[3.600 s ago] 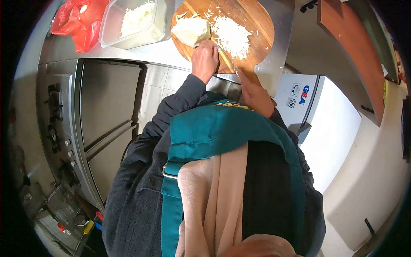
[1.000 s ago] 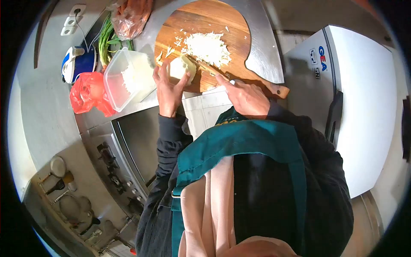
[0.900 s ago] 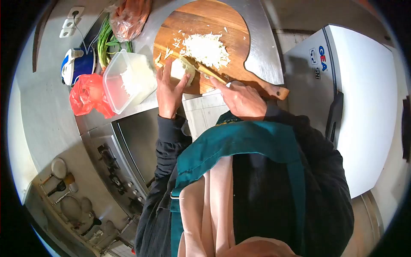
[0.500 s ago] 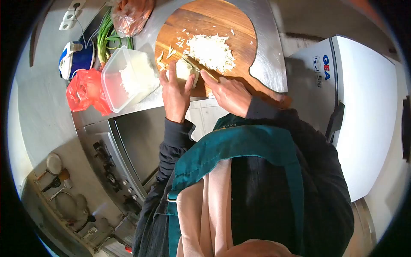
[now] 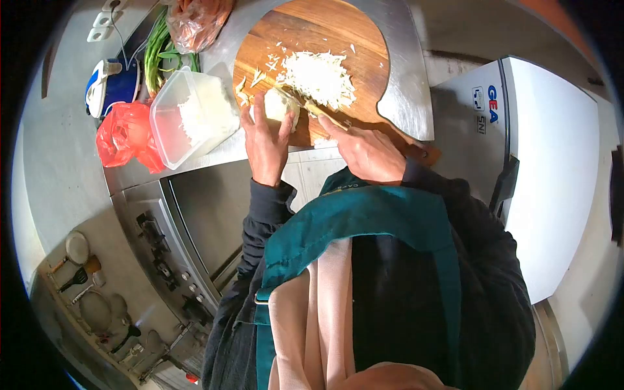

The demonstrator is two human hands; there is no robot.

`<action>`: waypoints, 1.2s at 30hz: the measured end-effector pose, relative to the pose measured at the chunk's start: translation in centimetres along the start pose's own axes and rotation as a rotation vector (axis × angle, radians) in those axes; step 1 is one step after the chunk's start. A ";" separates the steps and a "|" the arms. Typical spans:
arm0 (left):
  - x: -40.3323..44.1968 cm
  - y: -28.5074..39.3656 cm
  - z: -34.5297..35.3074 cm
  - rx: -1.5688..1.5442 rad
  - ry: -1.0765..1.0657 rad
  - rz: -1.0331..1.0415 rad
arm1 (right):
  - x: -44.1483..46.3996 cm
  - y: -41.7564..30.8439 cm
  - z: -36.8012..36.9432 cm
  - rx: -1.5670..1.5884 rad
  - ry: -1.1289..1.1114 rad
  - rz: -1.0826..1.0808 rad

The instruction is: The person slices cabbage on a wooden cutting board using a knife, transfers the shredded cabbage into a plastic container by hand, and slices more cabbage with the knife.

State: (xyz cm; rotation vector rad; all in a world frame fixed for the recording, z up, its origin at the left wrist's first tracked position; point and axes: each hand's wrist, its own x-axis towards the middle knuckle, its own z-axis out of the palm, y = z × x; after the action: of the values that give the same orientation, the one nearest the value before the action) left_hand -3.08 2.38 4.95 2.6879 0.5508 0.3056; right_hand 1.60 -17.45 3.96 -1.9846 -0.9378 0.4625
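My left hand (image 5: 266, 148) steadies a pale piece of cabbage (image 5: 279, 106) near the front edge of a round wooden cutting board (image 5: 305, 26). Its fingers curve over the left side of the piece. In my right hand (image 5: 372, 155) is a knife (image 5: 325, 116), held by its yellowish handle. The blade lies against the right side of the cabbage, and part of it is hard to see. Beyond the knife, a heap of shredded cabbage (image 5: 317, 78) covers the middle of the board, with loose shreds scattered to its left.
Left of the board stands a clear plastic container (image 5: 170, 123) holding white shreds. Around it are a red plastic bag (image 5: 127, 136), green onions (image 5: 156, 55), a bag of orange produce (image 5: 198, 26) and a blue-and-white appliance (image 5: 114, 88). A white fridge (image 5: 552, 175) stands right.
My right hand has drawn back toward my body and slightly right, bringing the knife along. My left hand stays at the cabbage.
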 end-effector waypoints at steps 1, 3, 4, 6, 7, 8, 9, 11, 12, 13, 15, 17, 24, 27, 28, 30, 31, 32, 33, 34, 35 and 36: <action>0.0 0.0 0.1 0.010 0.009 0.007 | 0.2 0.1 0.3 0.001 -0.001 0.000; 0.1 0.0 0.1 0.001 0.010 0.011 | 0.7 0.4 1.0 0.003 0.007 0.011; 0.0 0.0 0.1 -0.010 0.013 0.017 | 1.3 0.5 1.2 0.005 0.000 0.013; 0.0 0.5 -0.1 0.007 0.002 -0.011 | 2.7 0.4 1.5 -0.031 -0.023 0.034; 0.1 0.6 -0.1 0.024 -0.004 -0.034 | 3.3 0.3 1.8 -0.079 -0.036 0.038; 0.1 0.6 -0.1 0.025 -0.001 -0.039 | 3.8 0.4 2.2 -0.078 -0.041 0.034; 0.1 0.5 -0.1 0.021 0.017 -0.019 | 4.2 0.5 2.6 -0.114 -0.006 0.008; 0.0 0.6 0.1 0.007 0.035 -0.003 | 4.4 0.7 2.8 -0.158 0.024 -0.015; 0.1 0.6 0.2 0.016 0.036 -0.011 | 4.4 0.6 2.8 -0.174 0.005 0.005; 0.1 0.6 0.1 0.028 0.038 -0.019 | 4.4 0.6 2.9 -0.188 -0.011 0.024; -0.1 0.9 -0.1 0.022 0.027 -0.054 | 2.8 0.7 2.5 -0.236 -0.046 0.039; 0.2 1.1 -0.2 0.009 0.019 -0.089 | 1.1 1.2 2.3 -0.261 -0.123 0.114; 2.1 -3.6 -2.4 -0.224 -0.255 0.220 | 1.1 0.3 -2.2 -0.028 -0.062 0.115; 2.1 -2.6 -3.4 -0.426 -0.343 0.216 | 0.9 0.5 -2.0 -0.052 -0.041 0.089; 1.9 -2.5 -2.7 -0.428 -0.339 0.216 | 0.9 0.3 -2.1 -0.110 -0.057 0.100; 1.1 -2.9 -0.7 -0.498 -0.163 0.049 | 0.5 -0.8 -2.1 -0.169 -0.061 0.071; 0.7 -2.7 0.1 -0.489 -0.081 -0.029 | 0.4 -1.1 -2.1 -0.222 -0.066 0.050; 0.6 -2.4 0.5 -0.491 -0.079 -0.036 | 0.3 -1.1 -2.0 -0.223 -0.073 0.050; 0.9 -1.6 0.4 -0.455 -0.050 -0.084 | 0.3 -1.1 -1.9 -0.244 -0.078 0.054; 1.1 -1.0 0.4 -0.418 -0.022 -0.130 | 0.3 -1.0 -1.7 -0.264 -0.081 0.060; 1.2 -1.2 1.1 -0.366 0.033 -0.093 | 0.4 -0.8 -1.5 -0.265 -0.084 0.064; 1.2 -1.0 1.2 -0.368 0.029 -0.094 | 0.5 -0.4 -1.1 -0.246 -0.078 0.048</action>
State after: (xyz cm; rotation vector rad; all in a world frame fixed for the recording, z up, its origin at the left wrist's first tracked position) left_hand -2.01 3.37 3.62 2.3001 0.5657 0.3795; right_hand 2.46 -17.53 4.96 -2.2284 -1.0383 0.4733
